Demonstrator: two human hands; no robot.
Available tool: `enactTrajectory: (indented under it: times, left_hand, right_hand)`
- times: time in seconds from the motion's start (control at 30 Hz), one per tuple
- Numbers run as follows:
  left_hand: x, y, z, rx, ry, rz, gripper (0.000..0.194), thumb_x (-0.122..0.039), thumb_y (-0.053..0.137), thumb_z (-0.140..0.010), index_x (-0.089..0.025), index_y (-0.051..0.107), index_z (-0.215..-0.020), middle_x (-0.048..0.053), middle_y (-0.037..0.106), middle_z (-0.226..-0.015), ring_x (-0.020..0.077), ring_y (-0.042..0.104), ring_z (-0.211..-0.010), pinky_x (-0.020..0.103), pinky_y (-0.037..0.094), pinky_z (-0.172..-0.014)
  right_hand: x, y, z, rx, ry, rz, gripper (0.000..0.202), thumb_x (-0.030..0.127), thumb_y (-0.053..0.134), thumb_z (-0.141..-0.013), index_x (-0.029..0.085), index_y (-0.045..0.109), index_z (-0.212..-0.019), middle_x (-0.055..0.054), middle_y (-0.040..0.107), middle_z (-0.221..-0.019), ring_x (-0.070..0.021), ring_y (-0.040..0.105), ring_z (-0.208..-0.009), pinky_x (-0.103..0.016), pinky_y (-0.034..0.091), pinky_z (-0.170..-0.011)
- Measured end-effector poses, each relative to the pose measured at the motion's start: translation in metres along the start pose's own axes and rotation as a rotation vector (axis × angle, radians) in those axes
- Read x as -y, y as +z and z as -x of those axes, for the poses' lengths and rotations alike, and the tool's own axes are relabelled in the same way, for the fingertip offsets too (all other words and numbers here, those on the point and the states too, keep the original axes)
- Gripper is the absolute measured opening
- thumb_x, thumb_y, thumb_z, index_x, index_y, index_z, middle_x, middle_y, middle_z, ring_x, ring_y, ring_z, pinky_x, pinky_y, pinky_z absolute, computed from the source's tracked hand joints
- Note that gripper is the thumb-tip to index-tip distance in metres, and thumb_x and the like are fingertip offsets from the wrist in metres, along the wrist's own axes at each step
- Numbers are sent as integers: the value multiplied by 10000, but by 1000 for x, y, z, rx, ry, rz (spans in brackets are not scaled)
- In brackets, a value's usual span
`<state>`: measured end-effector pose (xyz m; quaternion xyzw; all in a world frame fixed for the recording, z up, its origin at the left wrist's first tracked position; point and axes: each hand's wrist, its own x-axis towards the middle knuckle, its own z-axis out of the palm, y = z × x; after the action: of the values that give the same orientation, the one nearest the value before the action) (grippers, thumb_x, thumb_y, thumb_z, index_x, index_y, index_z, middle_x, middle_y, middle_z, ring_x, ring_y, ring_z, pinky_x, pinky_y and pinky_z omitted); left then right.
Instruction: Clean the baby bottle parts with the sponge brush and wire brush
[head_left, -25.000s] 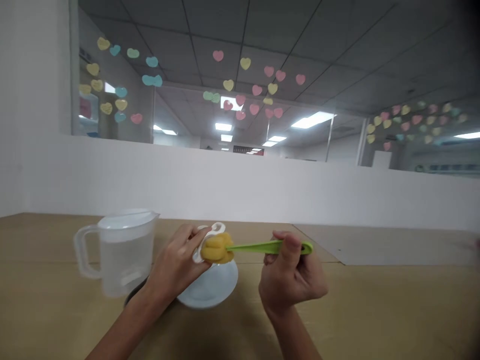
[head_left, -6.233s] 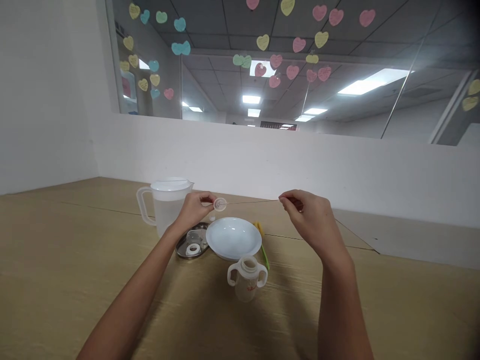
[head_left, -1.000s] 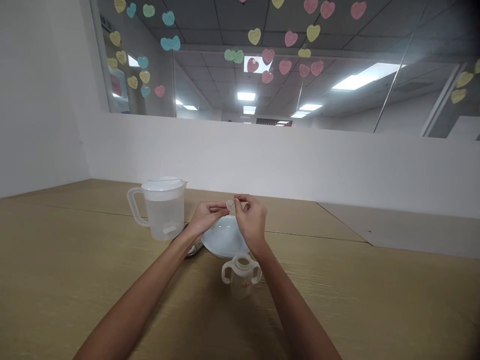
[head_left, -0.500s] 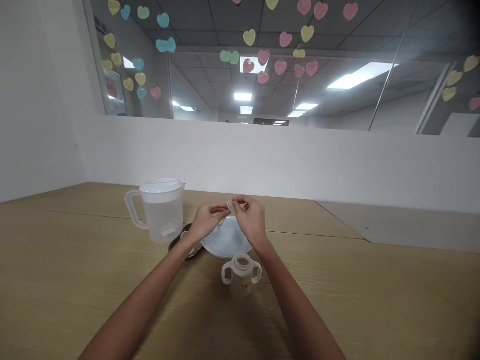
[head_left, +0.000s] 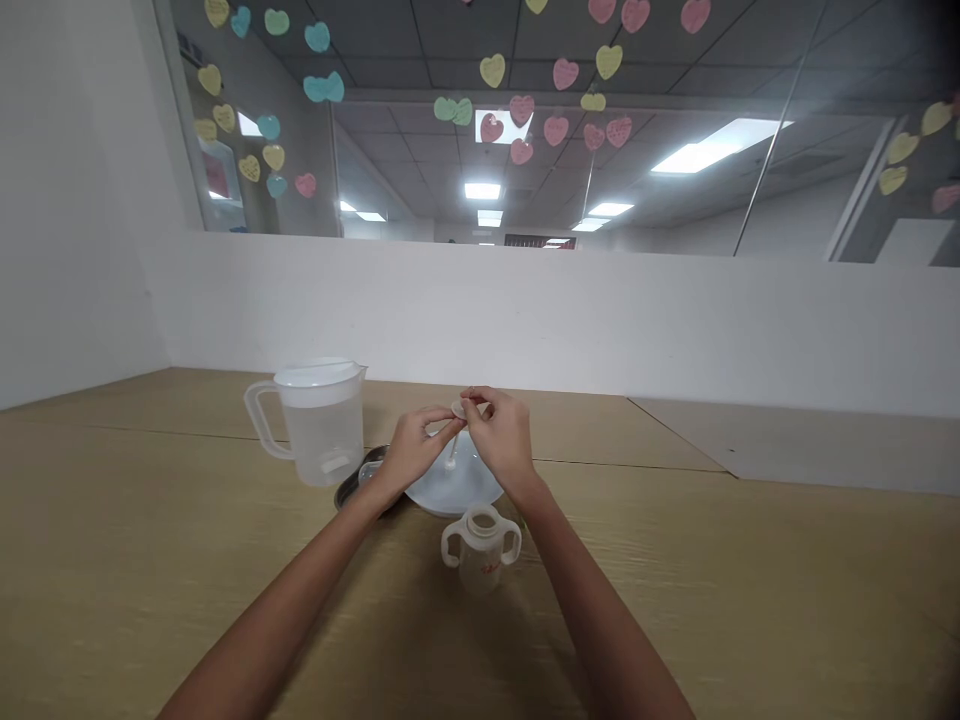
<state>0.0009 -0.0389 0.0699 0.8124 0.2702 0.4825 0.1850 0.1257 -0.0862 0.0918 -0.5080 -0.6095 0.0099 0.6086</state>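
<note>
Right hand (head_left: 504, 437) has moved inward over tan table (head_left: 712, 590), window (head_left: 412, 185) beyond.

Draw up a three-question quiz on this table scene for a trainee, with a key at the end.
1. True or false: the two-handled bottle stands upright with its mouth uncovered.

2. Multiple choice: which thing stands farthest to the person's left?
A. the metal tray
B. the jug
C. the two-handled bottle

3. Fill in the gap: the left hand and the right hand meet at a small pale piece, and from the head camera they partly hide the white ____.

Key: 1 true; 2 B; 3 bowl.
</note>
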Motion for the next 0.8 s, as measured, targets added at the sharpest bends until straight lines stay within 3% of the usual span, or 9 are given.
enactTrajectory:
  times: [0.33,0.8]
  left_hand:
    - [1,2,0,93,20,36,294,-405,527,-816,-164,693,-795,42,678,-841,182,598,-806,268,440,-746]
    - [-4,5,-1,95,65,47,255,-372,539,-820,-174,699,-806,57,673,-856,186,586,-831,286,428,-768]
  right_hand:
    - [5,-18,-7,-33,35,-17,205,233,524,-713,165,709,-770,-35,696,-755,-130,523,-519,-268,427,-594]
    - [17,-41,-8,-97,37,-68,206,241,530,-700,172,713,-762,-31,696,-754,-133,522,-550,-270,426,-597]
